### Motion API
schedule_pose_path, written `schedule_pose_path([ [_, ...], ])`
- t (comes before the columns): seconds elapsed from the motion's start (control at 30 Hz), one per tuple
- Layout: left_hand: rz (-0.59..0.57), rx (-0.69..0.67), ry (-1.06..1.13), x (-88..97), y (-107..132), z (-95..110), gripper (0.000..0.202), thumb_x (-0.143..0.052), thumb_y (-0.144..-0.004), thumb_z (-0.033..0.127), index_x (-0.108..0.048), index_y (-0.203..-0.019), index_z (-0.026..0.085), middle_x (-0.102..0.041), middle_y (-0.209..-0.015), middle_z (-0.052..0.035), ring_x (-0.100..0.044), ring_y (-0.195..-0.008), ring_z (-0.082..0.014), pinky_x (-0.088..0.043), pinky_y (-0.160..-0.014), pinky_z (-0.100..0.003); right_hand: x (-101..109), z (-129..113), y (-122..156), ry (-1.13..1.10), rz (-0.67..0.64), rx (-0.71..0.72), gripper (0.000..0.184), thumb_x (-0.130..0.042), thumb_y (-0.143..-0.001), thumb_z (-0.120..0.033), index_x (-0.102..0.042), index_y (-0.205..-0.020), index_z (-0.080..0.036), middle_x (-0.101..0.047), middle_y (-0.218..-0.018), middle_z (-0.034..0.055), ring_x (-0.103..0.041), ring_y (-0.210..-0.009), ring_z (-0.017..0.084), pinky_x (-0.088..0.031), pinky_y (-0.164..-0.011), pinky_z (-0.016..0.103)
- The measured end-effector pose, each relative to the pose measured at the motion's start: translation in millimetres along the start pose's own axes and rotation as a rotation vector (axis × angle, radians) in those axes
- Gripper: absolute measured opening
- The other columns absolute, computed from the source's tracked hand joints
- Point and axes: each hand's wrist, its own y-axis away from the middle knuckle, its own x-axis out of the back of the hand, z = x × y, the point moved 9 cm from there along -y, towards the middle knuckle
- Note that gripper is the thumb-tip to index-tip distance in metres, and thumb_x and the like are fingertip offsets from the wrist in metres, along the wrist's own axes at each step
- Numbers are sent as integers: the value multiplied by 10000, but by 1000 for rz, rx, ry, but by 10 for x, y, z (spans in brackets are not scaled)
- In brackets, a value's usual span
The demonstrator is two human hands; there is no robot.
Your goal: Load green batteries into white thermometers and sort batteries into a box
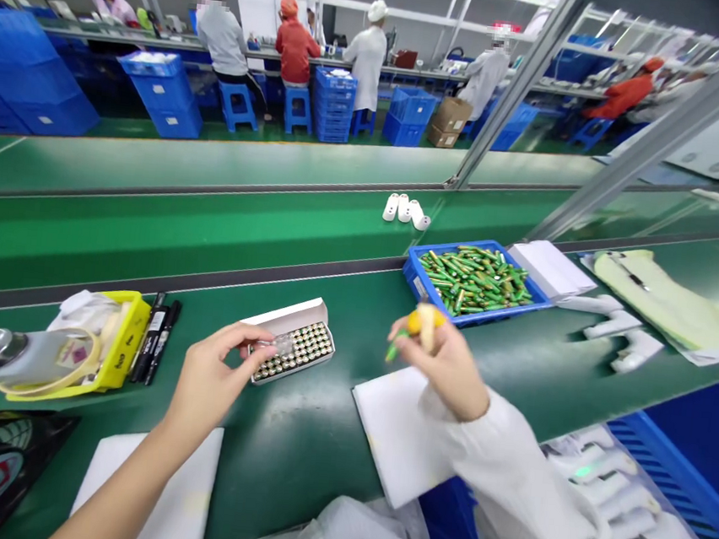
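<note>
My left hand [213, 374] reaches to a white box of upright batteries [293, 351] on the green bench, its fingers pinched on a small clear piece at the box's near-left corner. My right hand [443, 358], in a white sleeve, hovers to the right of that box. It wears a yellow finger cot and is closed on a green battery [393, 349]. Behind it stands a blue tray [418, 282] heaped with loose green batteries [474, 278].
A yellow tray [127, 340] with tape and black markers [155, 336] sits at left. White sheets [391, 429] lie near the bench edge. White handheld devices [614, 328] lie at right, and blue bins of more below. Several workers sit at a far line.
</note>
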Motion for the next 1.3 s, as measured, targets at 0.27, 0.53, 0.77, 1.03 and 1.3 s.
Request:
schedule_pose_path([
  [0.27, -122, -336, -474, -376, 77, -9, 281, -387, -937, 240, -654, -1003, 182, -675, -935, -51, -646, -705, -157, -490, -595, -247, 985, -187, -518, 852, 666, 297, 251, -577, -758, -318, -583, -922, -128, -534, -716, 81, -534, -712, 255, -450, -722, 436],
  [0.53, -138, -280, -592, -319, 3, -72, 247, -421, -908, 228, -618, -1054, 196, -727, -903, -44, -676, -722, -184, -488, -605, -254, -792, 214, -437, 395, -543, 321, 549, -713, -729, -321, -482, -1202, -167, -573, -1100, 97, -571, -923, 198, -482, -826, 345],
  [0.77, -202, -326, -586, -463, 14, -47, 219, -457, -895, 201, -653, -993, 196, -725, -894, -53, -671, -767, -214, -501, -667, -300, -1195, 408, -377, 415, -599, 378, 392, -755, -705, -298, -504, -978, -169, -530, -933, 28, -515, -821, 170, -449, -776, 306],
  [1.03, -274, -298, -482, -624, 173, -164, 454, -329, -943, 221, -413, -1387, 184, -604, -1202, -157, -569, -1093, -266, -492, -885, -439, -994, 433, -338, 382, -468, 261, 364, -781, -655, -314, -527, -875, -175, -598, -833, 5, -561, -770, 174, -452, -719, 285],
  [1.3, -119, -368, -115, -132, -40, 629, 504, -397, -943, 317, -277, -1433, 325, -461, -1416, -30, -385, -1320, -215, -332, -1090, -394, 11, 326, 37, 253, -79, 171, 364, -772, -656, -411, -592, -880, -189, -679, -903, 63, -639, -824, 233, -506, -793, 370],
])
